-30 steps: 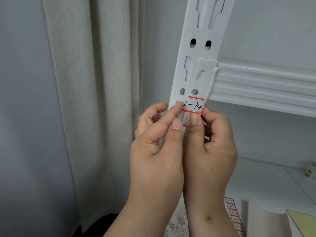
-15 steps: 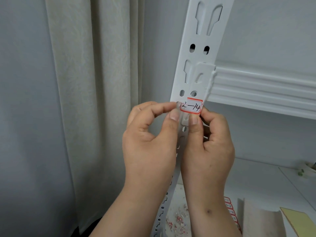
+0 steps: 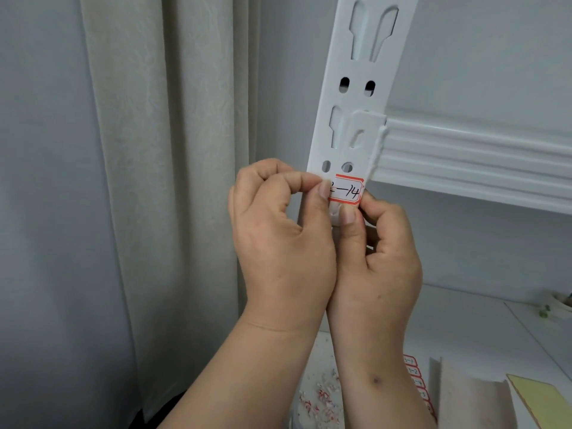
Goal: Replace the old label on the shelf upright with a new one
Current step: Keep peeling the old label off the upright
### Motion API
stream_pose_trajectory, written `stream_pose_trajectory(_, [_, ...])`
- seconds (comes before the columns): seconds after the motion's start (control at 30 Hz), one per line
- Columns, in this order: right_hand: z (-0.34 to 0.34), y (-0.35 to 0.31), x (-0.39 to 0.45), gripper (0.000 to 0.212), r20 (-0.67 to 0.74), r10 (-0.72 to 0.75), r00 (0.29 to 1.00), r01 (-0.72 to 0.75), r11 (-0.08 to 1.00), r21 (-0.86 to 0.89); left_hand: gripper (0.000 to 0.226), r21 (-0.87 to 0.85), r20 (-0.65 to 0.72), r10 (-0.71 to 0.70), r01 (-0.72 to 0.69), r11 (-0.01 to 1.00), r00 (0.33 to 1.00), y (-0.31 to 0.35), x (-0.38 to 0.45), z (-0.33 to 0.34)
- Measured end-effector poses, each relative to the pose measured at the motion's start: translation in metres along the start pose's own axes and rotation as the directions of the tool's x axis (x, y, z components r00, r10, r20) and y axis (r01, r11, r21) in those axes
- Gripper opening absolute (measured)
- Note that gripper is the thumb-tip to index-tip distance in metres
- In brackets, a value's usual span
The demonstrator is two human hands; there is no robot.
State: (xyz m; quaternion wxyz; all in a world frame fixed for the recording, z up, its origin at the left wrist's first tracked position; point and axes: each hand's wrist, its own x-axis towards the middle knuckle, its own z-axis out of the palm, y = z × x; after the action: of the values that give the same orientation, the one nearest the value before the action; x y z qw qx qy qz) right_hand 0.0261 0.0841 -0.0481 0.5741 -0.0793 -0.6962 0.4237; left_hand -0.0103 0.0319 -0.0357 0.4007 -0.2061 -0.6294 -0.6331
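A white slotted shelf upright [image 3: 356,97] rises through the middle of the view. On it, just below two small holes, sits a white label with a red border [image 3: 346,192], handwritten with "14" showing. My left hand [image 3: 278,233] pinches the label's left end between thumb and forefinger, hiding the first characters. My right hand [image 3: 374,252] holds the label's lower right corner with its thumb and curled fingers. Both hands cover the upright below the label.
A white shelf beam [image 3: 476,159] runs right from the upright. Below lie a sheet of red-bordered labels [image 3: 416,379], torn label scraps [image 3: 318,394], a brown paper piece [image 3: 470,400] and a yellow pad [image 3: 544,397]. A beige curtain [image 3: 161,181] hangs at left.
My left fingers have curled and drawn left, from lying across the label's left part to pinching its left end. The label looks slightly flatter on the upright. My right hand has stayed put.
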Motion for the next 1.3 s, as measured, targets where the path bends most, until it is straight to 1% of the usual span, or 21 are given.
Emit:
stream_pose_trajectory(0.17, [0.001, 0.002, 0.0, 0.015, -0.017, -0.014, 1.0, 0.014, 1.0, -0.002, 0.009, 0.174, -0.004, 0.159, -0.155, 0.972, 0.987, -0.002, 0.003, 0.001])
stream_pose_trajectory(0.3, [0.003, 0.002, -0.001, 0.017, -0.029, -0.02, 0.999, 0.02, 1.0, -0.002, 0.003, 0.217, 0.007, 0.224, -0.22, 0.951, 0.974, -0.004, 0.006, -0.001])
stream_pose_trajectory(0.43, [0.004, 0.002, -0.001, 0.015, -0.037, -0.028, 0.999, 0.027, 0.999, -0.016, 0.008, 0.193, 0.059, 0.211, -0.219, 0.957, 0.976, -0.008, 0.009, -0.001])
stream_pose_trajectory(0.53, [0.003, 0.002, -0.001, 0.015, -0.032, -0.03, 0.999, 0.03, 0.999, -0.03, 0.005, 0.118, 0.098, 0.146, -0.158, 0.98, 0.984, -0.008, 0.005, -0.003])
stream_pose_trajectory(0.63, [0.002, 0.001, 0.0, 0.015, -0.028, -0.022, 0.999, 0.021, 1.0, -0.021, 0.007, 0.064, 0.065, 0.138, -0.142, 0.988, 0.988, -0.009, -0.003, -0.006])
stream_pose_trajectory(0.7, [0.002, 0.001, 0.0, 0.014, -0.029, -0.021, 0.999, 0.021, 1.0, -0.019, 0.011, 0.058, 0.05, 0.128, -0.131, 0.99, 0.99, -0.009, -0.004, -0.007])
stream_pose_trajectory(0.8, [0.002, 0.001, 0.0, 0.014, -0.027, -0.023, 0.999, 0.023, 1.0, -0.016, 0.008, 0.058, 0.041, 0.103, -0.105, 0.993, 0.994, -0.007, -0.001, -0.005])
stream_pose_trajectory(1.03, [0.002, 0.002, 0.0, 0.018, -0.02, -0.039, 0.999, 0.039, 0.999, -0.018, 0.002, 0.1, -0.051, 0.192, -0.187, 0.977, 0.98, -0.008, 0.002, 0.0])
stream_pose_trajectory(1.17, [0.002, 0.002, 0.0, 0.018, -0.026, -0.041, 0.999, 0.04, 0.999, -0.015, 0.005, 0.181, -0.042, 0.273, -0.261, 0.948, 0.961, -0.01, 0.004, 0.002])
stream_pose_trajectory(1.23, [0.003, 0.002, 0.0, 0.017, -0.032, -0.039, 0.999, 0.039, 0.999, -0.006, 0.005, 0.23, -0.025, 0.286, -0.273, 0.934, 0.958, -0.011, 0.005, 0.002])
stream_pose_trajectory(1.3, [0.003, 0.002, 0.0, 0.017, -0.034, -0.038, 0.999, 0.038, 0.999, -0.007, 0.006, 0.244, -0.003, 0.278, -0.269, 0.932, 0.961, -0.012, 0.006, 0.002])
